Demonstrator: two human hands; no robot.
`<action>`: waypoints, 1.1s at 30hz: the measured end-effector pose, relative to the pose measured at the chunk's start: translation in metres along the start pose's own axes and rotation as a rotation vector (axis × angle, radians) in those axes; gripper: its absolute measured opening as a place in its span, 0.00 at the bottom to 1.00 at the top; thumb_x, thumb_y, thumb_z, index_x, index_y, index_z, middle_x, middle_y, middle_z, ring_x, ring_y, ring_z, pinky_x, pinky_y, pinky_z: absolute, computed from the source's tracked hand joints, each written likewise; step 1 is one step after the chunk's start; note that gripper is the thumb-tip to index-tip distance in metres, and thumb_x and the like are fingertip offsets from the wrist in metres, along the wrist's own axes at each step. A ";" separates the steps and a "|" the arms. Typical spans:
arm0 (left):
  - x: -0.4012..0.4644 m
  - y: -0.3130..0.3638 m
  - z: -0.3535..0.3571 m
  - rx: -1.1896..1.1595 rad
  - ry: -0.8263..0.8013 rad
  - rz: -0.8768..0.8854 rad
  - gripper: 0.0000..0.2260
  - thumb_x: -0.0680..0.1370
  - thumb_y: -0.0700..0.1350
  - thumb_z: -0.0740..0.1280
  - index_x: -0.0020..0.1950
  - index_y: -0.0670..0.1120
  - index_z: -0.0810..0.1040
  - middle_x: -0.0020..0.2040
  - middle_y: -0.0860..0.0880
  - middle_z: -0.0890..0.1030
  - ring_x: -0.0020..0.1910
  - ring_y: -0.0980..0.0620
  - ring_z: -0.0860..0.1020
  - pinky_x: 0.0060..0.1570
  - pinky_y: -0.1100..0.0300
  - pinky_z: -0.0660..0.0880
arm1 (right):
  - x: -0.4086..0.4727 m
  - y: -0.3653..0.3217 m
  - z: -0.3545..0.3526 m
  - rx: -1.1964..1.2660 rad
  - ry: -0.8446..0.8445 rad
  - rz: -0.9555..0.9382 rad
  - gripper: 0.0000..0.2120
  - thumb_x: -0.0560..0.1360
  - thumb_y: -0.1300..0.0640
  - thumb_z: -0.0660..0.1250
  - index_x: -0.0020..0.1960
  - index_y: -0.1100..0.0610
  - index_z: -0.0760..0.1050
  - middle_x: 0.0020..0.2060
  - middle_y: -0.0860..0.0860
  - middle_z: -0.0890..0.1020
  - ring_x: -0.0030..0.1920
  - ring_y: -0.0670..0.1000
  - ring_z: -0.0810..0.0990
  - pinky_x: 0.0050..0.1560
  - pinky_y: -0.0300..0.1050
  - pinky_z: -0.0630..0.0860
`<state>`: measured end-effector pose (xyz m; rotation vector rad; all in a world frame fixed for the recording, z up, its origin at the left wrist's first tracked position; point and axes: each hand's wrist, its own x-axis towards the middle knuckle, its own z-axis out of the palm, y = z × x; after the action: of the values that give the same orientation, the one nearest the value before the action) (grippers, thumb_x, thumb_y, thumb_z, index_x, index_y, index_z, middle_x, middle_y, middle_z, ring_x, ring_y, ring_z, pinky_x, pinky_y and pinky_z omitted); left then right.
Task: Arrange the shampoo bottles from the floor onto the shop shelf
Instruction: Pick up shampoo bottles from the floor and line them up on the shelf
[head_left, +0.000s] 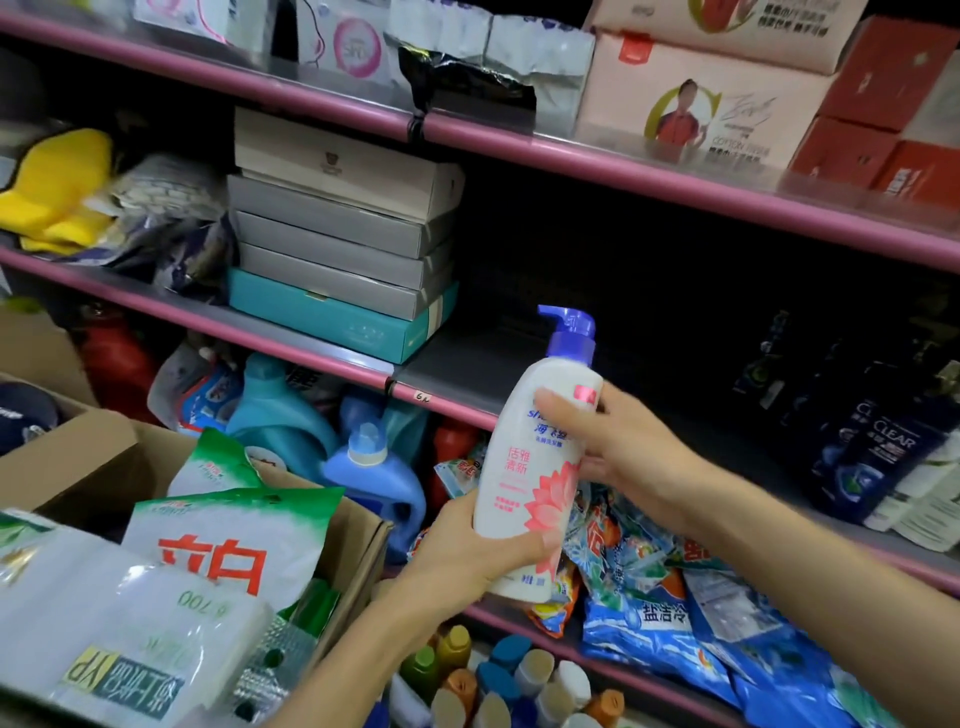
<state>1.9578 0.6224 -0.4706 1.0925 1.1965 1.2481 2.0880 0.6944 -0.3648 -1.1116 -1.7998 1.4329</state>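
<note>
I hold a white shampoo bottle (524, 467) with a blue pump top and a pink lotus on its label, upright in front of the shelves. My left hand (467, 551) grips its lower part from the left. My right hand (618, 441) wraps its upper body from the right. Behind the bottle runs the pink-edged shop shelf (457, 400), with a bare dark stretch of board just past the pump. Dark Clear shampoo bottles (878, 457) stand on that same shelf at the right.
A stack of flat boxes (337, 249) sits on the shelf left of the bare stretch. Blue detergent jugs (374, 467) and detergent bags (670, 613) fill the shelf below. A cardboard box (104, 467) of washing powder bags is at lower left. Several small bottles (498, 680) stand low down.
</note>
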 end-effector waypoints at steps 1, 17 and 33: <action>0.001 0.002 0.002 0.029 0.063 0.021 0.18 0.62 0.51 0.77 0.49 0.53 0.79 0.43 0.56 0.85 0.42 0.62 0.82 0.36 0.71 0.75 | 0.000 0.004 0.003 0.007 0.025 -0.005 0.16 0.73 0.48 0.70 0.57 0.54 0.75 0.46 0.50 0.86 0.45 0.50 0.86 0.43 0.44 0.83; 0.181 0.059 -0.020 0.742 0.564 0.187 0.36 0.66 0.55 0.75 0.63 0.44 0.58 0.57 0.44 0.70 0.56 0.39 0.74 0.51 0.47 0.74 | 0.167 -0.036 -0.006 -0.130 0.283 -0.297 0.23 0.72 0.56 0.73 0.62 0.59 0.68 0.51 0.53 0.82 0.48 0.49 0.83 0.43 0.40 0.81; 0.261 0.033 -0.038 0.773 0.572 0.162 0.27 0.71 0.43 0.73 0.63 0.39 0.62 0.61 0.41 0.66 0.56 0.37 0.74 0.45 0.52 0.70 | 0.247 0.080 -0.012 -0.069 0.317 -0.225 0.16 0.72 0.58 0.73 0.55 0.54 0.71 0.47 0.47 0.79 0.45 0.42 0.79 0.39 0.33 0.74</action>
<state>1.9063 0.8824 -0.4525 1.4428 2.1773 1.2925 1.9979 0.9214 -0.4528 -1.0639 -1.6944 1.0092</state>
